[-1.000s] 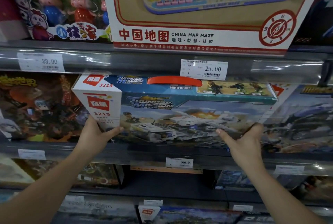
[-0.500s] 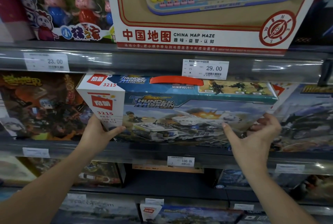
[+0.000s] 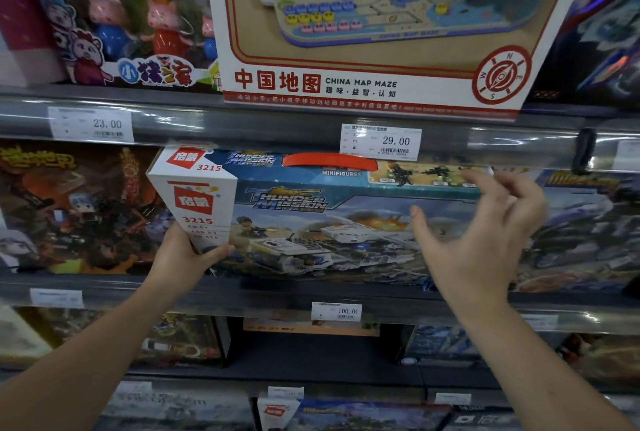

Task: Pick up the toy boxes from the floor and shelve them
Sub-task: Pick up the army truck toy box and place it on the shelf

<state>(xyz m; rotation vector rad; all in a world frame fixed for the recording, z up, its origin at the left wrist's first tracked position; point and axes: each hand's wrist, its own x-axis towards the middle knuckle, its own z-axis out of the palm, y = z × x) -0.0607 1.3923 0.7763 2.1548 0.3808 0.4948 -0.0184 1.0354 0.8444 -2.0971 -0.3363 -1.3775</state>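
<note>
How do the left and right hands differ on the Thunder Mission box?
Grip: the left hand holds the Thunder Mission box at its lower left corner, thumb on the front; the right hand holds nothing, fingers spread and loosely bent.
Height: the left hand sits at the box's bottom edge; the right hand is higher, before its right end.
Shared: both are bare, raised to the same shelf.
</note>
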